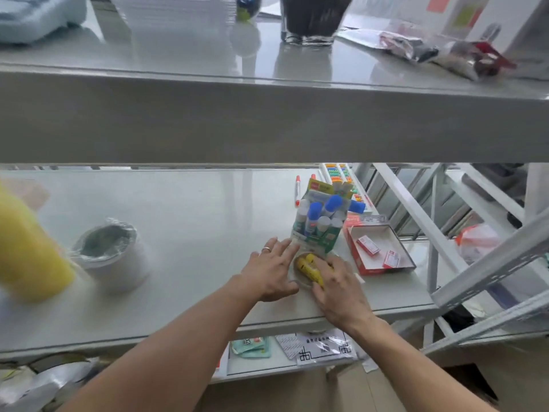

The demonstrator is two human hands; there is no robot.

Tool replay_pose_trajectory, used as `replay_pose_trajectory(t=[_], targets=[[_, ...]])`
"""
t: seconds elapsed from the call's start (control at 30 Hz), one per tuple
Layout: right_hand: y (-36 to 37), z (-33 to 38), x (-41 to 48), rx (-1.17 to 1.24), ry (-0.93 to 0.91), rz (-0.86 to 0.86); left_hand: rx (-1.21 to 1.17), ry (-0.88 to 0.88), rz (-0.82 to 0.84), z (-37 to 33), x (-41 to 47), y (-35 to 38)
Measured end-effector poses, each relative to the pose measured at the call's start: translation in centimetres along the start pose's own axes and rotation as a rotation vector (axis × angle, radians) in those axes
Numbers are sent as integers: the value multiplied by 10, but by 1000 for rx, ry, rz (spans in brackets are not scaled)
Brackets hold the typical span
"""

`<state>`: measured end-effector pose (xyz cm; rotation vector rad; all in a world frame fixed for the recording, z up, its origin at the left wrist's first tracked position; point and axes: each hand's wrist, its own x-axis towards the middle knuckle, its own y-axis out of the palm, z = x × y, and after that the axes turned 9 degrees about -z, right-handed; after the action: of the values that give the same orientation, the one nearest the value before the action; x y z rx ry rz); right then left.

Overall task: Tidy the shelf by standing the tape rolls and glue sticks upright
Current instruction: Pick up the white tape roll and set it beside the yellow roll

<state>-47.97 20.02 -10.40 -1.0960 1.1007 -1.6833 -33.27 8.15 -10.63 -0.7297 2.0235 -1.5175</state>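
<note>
While flat, tape (299, 277) between left hand (269, 272); right hand (340, 289)

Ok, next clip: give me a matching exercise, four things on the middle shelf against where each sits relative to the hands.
1 wrapped tape rolls
2 glue stick box
3 red tray
4 yellow item

A between the left hand and right hand
B far left of both hands
C right of both hands
D just behind the hands

Pairs: 1-B, 2-D, 3-C, 4-A
</note>
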Motion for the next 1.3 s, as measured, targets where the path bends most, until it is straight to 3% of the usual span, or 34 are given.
replay_pose_trajectory(t=[0.2,0.3,0.37,0.57,0.8,1.1,1.3], targets=[[-10,-29,-15,166,19,-138,31,46,-102,15,10,12],[-21,-46,-12,214,130,-237,77,34,-119,18,7,12],[-23,-56,-7,180,205,-216,81,4,-152,6,-2,11],[-11,-54,-1,34,191,-160,156,296,-399,-35,-24,32],[6,-49,1,-92,147,-291,97,299,-505,-41,-31,31],[14,-45,3,-60,254,-297,-40,329,-586,-39,-85,8],[10,-49,0,-76,182,-333,-90,255,-616,-14,-115,5]])
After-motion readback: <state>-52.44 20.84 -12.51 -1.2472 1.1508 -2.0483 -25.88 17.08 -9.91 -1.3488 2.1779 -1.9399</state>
